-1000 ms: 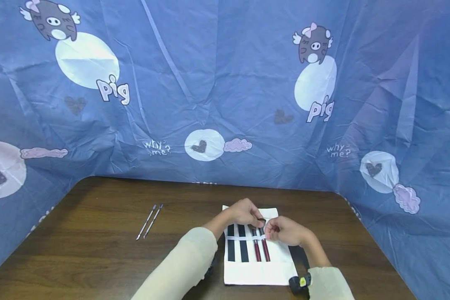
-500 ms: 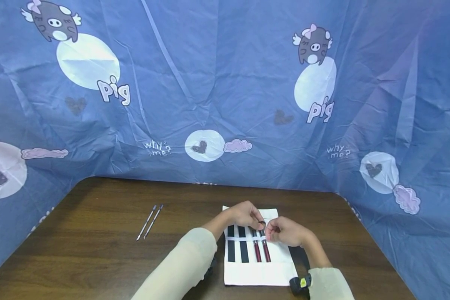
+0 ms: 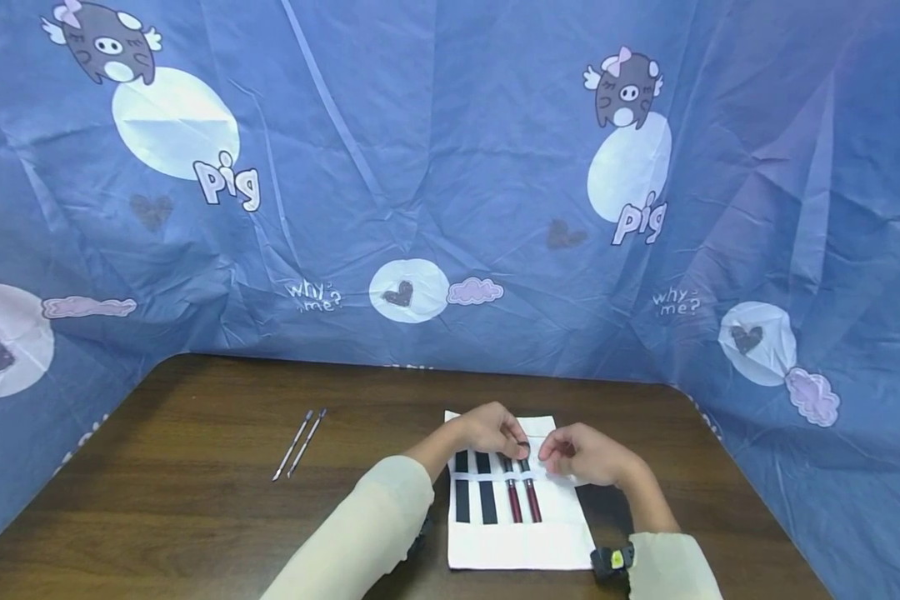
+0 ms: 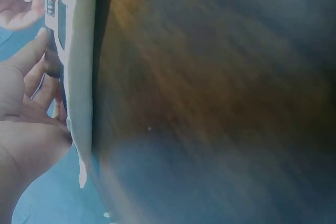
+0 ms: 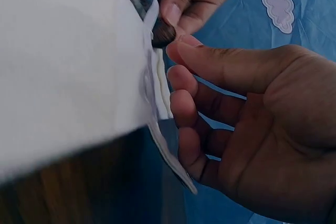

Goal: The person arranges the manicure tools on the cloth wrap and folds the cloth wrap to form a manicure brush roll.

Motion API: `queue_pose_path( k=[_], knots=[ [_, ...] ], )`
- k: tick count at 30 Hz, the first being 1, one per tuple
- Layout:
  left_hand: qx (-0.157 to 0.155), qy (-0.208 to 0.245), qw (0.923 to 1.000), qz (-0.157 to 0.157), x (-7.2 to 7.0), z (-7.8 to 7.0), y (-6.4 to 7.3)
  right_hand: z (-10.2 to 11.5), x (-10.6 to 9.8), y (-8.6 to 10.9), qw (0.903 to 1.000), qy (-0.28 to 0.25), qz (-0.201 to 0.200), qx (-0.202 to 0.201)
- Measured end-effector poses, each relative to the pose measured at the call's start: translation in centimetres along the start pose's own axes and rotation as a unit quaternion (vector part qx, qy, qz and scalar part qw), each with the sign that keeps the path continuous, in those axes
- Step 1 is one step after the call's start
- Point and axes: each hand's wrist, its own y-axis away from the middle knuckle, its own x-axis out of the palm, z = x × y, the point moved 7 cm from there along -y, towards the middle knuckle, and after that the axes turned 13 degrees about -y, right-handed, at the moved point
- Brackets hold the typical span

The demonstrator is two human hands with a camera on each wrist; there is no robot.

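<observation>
A white fabric brush roll lies unfolded on the table, with a white elastic strap across it. Under the strap run two makeup brushes with dark red handles, the left one and the right one. My left hand pinches the right brush near its dark bristles between thumb and fingers. Just to the right, above the roll, my right hand has loosely bent fingers and nothing visible in them. In the right wrist view its fingertips come close to the left hand's.
Two dark strips show on the roll's left half. Farther left, two slim silver tools with purplish ends lie side by side on the brown wooden table. A blue printed curtain hangs behind and at the sides.
My right hand has drawn slightly up and to the right, away from the strap and the right brush. The left hand stays at the brush head.
</observation>
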Motion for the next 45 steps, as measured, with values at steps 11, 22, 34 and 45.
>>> queue_pose_path(
  k=[11, 22, 34, 45],
  knots=[
    [0.000, 0.000, 1.0000, -0.005, 0.1, 0.2, -0.2, -0.8, -0.8, 0.6, 1.0000, -0.003, 0.004, 0.003],
    [0.019, -0.026, 0.9988, -0.036, -1.1, -0.4, 0.6, -1.5, -0.2, 0.4, 0.9998, -0.017, 0.002, 0.007],
    [0.013, -0.072, 0.9894, -0.126, -6.4, 3.1, 4.2, -1.6, 0.1, 0.2, 0.9999, 0.009, 0.004, 0.005],
    [-0.023, -0.108, 0.9796, -0.168, -12.1, 8.3, 9.6, -1.5, 0.6, 0.3, 0.9997, -0.016, 0.016, -0.005]
  ],
)
